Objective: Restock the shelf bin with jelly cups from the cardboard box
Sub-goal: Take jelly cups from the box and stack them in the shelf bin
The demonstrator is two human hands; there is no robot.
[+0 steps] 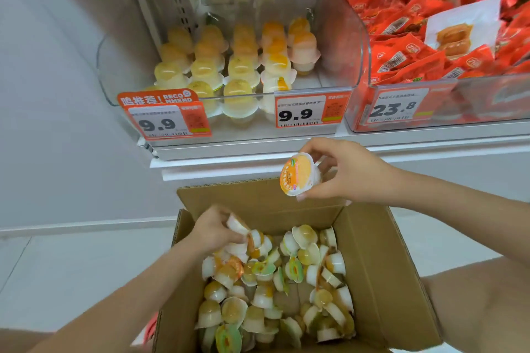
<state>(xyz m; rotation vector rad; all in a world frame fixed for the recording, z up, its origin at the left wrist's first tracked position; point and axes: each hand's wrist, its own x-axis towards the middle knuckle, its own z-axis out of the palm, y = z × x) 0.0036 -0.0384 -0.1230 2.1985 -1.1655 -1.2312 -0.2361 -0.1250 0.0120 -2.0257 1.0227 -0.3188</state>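
Jelly cups are lying jumbled in the open box at the bottom of the head view, some on their sides, some lid up, and brown cardboard is showing through between them. Above the box, the clear bin is sitting on the white shelf, and rows of stacked cups are filling its left and middle, while bare floor is showing at its right end.

Over the box's far flap, below the shelf edge, the right hand is pinching an orange-lidded cup between thumb and curled fingers, lid tilted toward the camera. The cup is touching neither the box nor the bin.

Down inside the box at its far left corner, the left hand is curling its fingers round a white cup at the top of the pile.

Two orange price tags reading 9.9 are hanging on the bin's front. Just beside it to the right, a second clear bin is holding red packets, tagged 23.8.
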